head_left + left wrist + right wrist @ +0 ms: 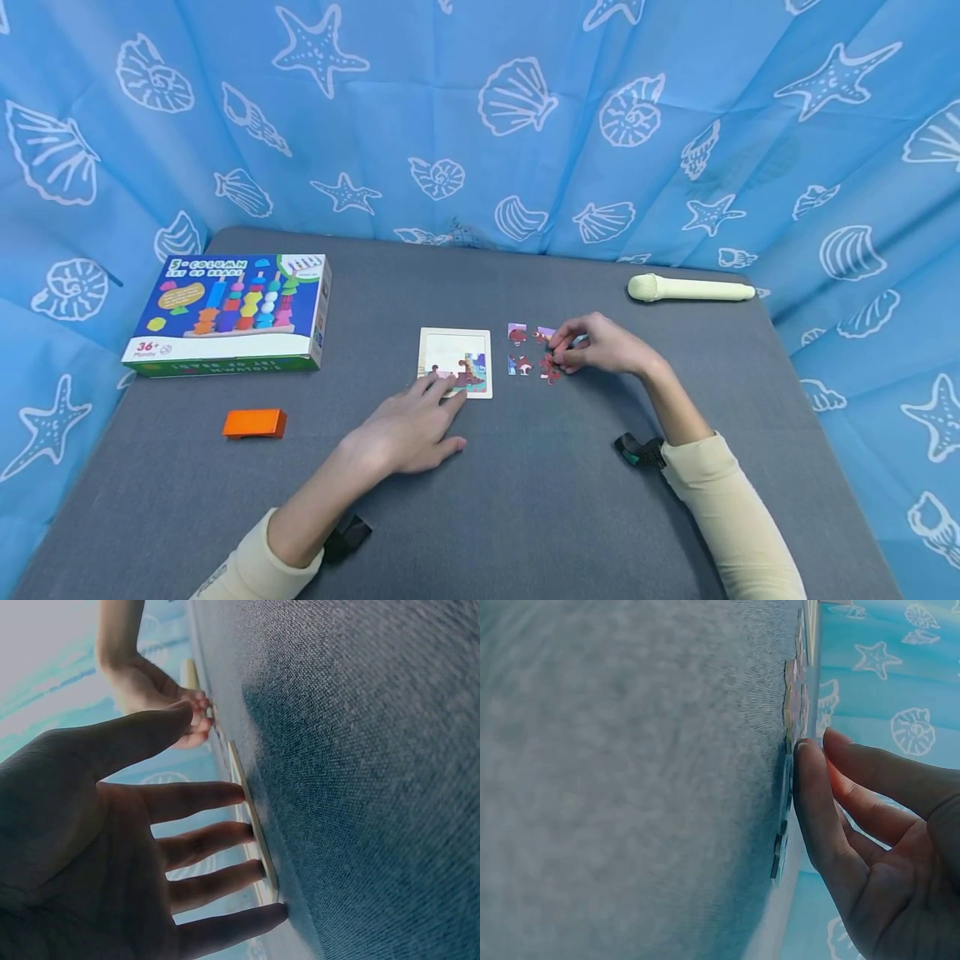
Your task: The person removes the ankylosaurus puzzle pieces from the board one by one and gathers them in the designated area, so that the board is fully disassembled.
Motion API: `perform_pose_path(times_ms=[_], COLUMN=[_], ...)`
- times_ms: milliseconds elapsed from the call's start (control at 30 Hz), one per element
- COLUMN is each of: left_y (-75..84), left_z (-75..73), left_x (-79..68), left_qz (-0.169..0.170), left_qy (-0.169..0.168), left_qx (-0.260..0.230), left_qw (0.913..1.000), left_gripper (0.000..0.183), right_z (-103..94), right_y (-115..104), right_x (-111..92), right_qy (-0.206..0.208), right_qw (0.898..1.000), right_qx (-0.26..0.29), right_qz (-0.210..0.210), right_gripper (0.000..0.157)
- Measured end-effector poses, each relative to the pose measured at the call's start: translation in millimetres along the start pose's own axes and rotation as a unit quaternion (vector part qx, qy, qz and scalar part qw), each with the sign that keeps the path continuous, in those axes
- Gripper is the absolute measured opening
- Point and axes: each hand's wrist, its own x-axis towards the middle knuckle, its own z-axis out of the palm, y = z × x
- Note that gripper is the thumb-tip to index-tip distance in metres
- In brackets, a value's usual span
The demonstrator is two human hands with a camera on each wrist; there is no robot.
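Observation:
A small square jigsaw tray (pixel 454 332) with a pale wooden rim lies mid-table, assembled picture pieces along its bottom and right side. My left hand (pixel 412 423) rests with spread fingers at the tray's near edge; its fingertips (pixel 238 792) touch the rim in the left wrist view. Right of the tray, several loose jigsaw pieces (pixel 518 365) lie in two short rows. My right hand (pixel 600 346) bends over the right-hand ones, thumb and forefinger slightly apart, partly hiding a bluish piece. In the right wrist view, a fingertip (pixel 807 750) is right at the flat pieces (pixel 788 776).
A bead-set box (pixel 225 317) stands at the back left, with an orange block (pixel 254 423) in front of it. Toward the back right lies a pale green microphone-shaped object (pixel 692 288). A blue shell-patterned curtain (pixel 420 108) hangs behind the grey table (pixel 525 517).

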Motion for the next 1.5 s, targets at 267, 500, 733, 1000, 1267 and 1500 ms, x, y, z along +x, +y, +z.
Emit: perform_pose_path(times_ms=[267,500,733,1000,1267,1500], left_y=[0.4,0.0,0.2,0.3,-0.1,0.0], left_z=[-0.4,-0.8,-0.3,0.5,-0.8,-1.5], left_x=[-1.1,-0.8,1.2,2.3,2.1,2.4], left_qz=[0.002,0.001,-0.009,-0.009,-0.008,-0.008], left_qy=[0.002,0.001,-0.008,-0.005,-0.009,-0.015], left_qx=[0.001,0.001,0.002,0.01,0.011,0.01], left_qw=[1.0,1.0,0.9999,0.9999,0.9999,0.9998], left_gripper=[0.068,0.069,0.069,0.07,0.069,0.069], right_z=[4.4,13.8,28.8,45.1,56.5,62.4], right_y=[-6.0,-21.4,-36.8,-53.2,-66.8,-73.4], right_x=[5.5,13.3,28.5,48.5,67.1,75.0], right_qy=[-0.011,-0.021,-0.039,-0.062,-0.077,-0.078], right_qw=[0.999,0.999,0.997,0.994,0.992,0.993], right_qx=[0.029,0.033,0.043,0.032,-0.01,-0.054], right_qz=[-0.014,-0.034,-0.054,-0.079,-0.095,-0.071], right_gripper=[0.025,0.024,0.027,0.024,0.021,0.015])
